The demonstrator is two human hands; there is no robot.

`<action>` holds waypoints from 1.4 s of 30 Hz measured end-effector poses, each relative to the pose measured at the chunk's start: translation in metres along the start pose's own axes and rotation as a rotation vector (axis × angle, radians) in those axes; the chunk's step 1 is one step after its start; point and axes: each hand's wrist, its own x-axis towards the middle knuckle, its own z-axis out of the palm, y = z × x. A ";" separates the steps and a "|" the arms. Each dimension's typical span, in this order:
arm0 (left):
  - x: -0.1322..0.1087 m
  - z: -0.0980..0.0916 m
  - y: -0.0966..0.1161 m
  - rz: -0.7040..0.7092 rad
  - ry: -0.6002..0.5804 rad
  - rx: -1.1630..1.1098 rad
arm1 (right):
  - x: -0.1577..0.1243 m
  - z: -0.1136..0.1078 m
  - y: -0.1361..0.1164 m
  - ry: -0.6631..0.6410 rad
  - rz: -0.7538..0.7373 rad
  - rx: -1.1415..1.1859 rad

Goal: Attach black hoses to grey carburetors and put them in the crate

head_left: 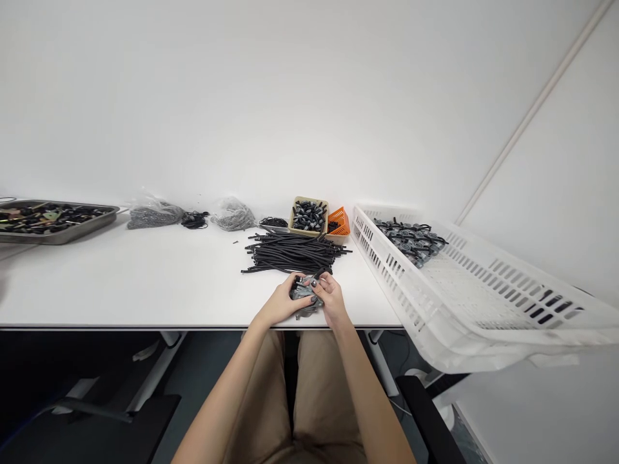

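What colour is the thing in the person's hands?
The held thing is grey with some black, seen best in the head view.

From afar, I have the left forearm (223,390) slanting in from seven o'clock, right forearm (371,390) from five; left hand (279,304) and right hand (333,299) curl inward at six (thumb tips (314,284) close).

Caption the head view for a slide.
Left hand and right hand hold a gray part at a white table, black tubes just beyond, a white crate to the right.

White wall (300,96), white table (145,277), dark floor (200,374)
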 end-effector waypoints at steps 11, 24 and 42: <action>0.000 0.000 0.002 -0.009 0.001 -0.008 | -0.003 0.003 -0.009 -0.070 -0.026 -0.052; 0.000 0.001 0.005 -0.028 0.043 0.028 | -0.004 0.003 -0.007 -0.004 -0.040 -0.043; -0.009 0.006 0.006 -0.020 0.230 0.369 | -0.006 0.025 -0.019 0.050 0.070 0.087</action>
